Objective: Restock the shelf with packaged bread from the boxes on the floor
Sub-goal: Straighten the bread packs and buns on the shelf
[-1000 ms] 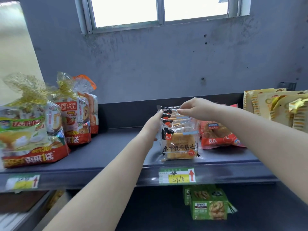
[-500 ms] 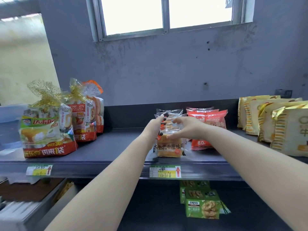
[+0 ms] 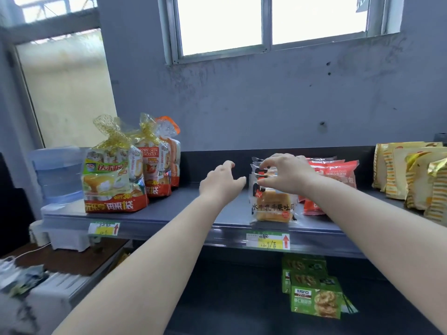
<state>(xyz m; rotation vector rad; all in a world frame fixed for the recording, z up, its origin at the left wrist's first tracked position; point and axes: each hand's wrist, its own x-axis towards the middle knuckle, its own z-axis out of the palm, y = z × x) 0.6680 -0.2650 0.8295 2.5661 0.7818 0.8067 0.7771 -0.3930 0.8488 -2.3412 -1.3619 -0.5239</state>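
the bread [image 3: 272, 204] stands upright at the shelf [image 3: 183, 213] front edge, right hand [image 3: 286, 174] pinching its top seal, left hand [image 3: 221, 181] open beside it, apart. released carelessly, it could tip forward off the edge.

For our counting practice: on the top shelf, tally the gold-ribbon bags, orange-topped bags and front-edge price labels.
Gold-ribbon bags: 2
Orange-topped bags: 1
Price labels: 2
Total: 5

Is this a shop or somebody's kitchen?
Most likely a small shop: a dark grey metal shelf holds rows of packaged bread, with a green-and-yellow handwritten price tag clipped along its front edge.
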